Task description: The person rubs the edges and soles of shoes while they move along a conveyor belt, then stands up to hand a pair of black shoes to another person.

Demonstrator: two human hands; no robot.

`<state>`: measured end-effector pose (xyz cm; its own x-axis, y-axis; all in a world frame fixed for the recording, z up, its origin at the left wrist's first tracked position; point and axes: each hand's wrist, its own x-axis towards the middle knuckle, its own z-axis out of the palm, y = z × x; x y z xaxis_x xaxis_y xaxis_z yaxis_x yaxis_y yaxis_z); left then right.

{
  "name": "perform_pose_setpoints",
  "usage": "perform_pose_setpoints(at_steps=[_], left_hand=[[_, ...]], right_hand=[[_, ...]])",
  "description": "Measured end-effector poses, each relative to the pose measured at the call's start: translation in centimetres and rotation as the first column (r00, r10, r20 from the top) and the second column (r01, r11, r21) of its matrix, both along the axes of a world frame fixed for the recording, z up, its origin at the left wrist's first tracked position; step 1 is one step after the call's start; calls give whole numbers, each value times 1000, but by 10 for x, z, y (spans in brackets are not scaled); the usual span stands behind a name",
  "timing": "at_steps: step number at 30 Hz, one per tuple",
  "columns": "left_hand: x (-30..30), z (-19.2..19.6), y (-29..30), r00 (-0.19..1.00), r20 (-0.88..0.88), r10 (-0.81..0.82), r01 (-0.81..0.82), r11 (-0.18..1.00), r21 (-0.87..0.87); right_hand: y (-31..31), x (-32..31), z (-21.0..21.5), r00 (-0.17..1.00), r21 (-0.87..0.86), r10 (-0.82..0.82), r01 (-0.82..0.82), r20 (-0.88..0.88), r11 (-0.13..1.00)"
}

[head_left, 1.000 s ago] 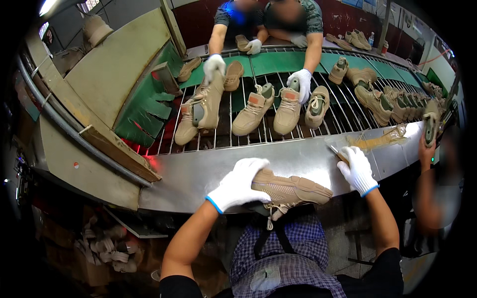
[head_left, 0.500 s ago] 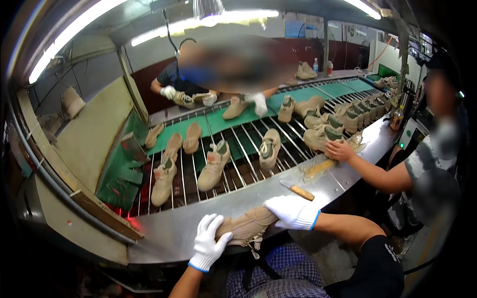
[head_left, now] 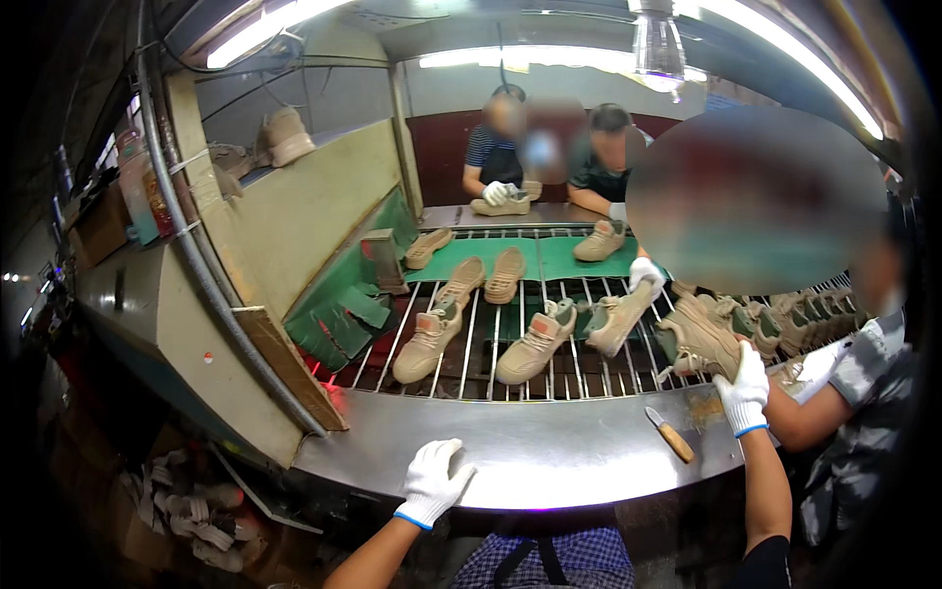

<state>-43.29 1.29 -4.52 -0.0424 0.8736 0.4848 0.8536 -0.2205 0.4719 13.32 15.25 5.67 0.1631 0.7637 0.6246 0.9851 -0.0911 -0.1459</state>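
Between the left hand (head_left: 432,483) and the knife (head_left: 671,437), the steel desk (head_left: 549,442) leaves a broad, flat path. Beyond the knife, the tan shoe (head_left: 705,339) at the right hand (head_left: 746,395) and a co-worker's forearm (head_left: 800,417) crowd the way. Over the rod rack (head_left: 490,378), a gap parts the left shoe (head_left: 426,346) from the middle shoe (head_left: 537,344); the wooden board (head_left: 291,368) bars the left.

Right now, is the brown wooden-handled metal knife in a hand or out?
Out: the knife lies on the shiny steel ledge, apart from the white-gloved left hand and white-gloved right hand.
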Motion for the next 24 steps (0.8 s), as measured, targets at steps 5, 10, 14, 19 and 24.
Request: perform_pose_setpoints(at_steps=[5,10,14,19,24], left_hand=[[-25,10,36,1000,0,25,-25,999,-24],[-95,20,116,979,-20,201,-201,979,-18],[-134,51,217,915,180,361,-325,925,-198],[-188,17,331,808,446,385,-197,890,-411],[-179,23,414,577,691,435,195,749,-634]], right_hand=[[41,13,-49,1000,-79,20,-20,-5,997],[90,-65,-31,951,29,305,-307,48,951],[140,-183,-4,805,31,592,-591,-32,806],[229,-335,18,562,-180,823,-821,-86,542],[341,-413,-15,560,-587,828,-666,15,461]])
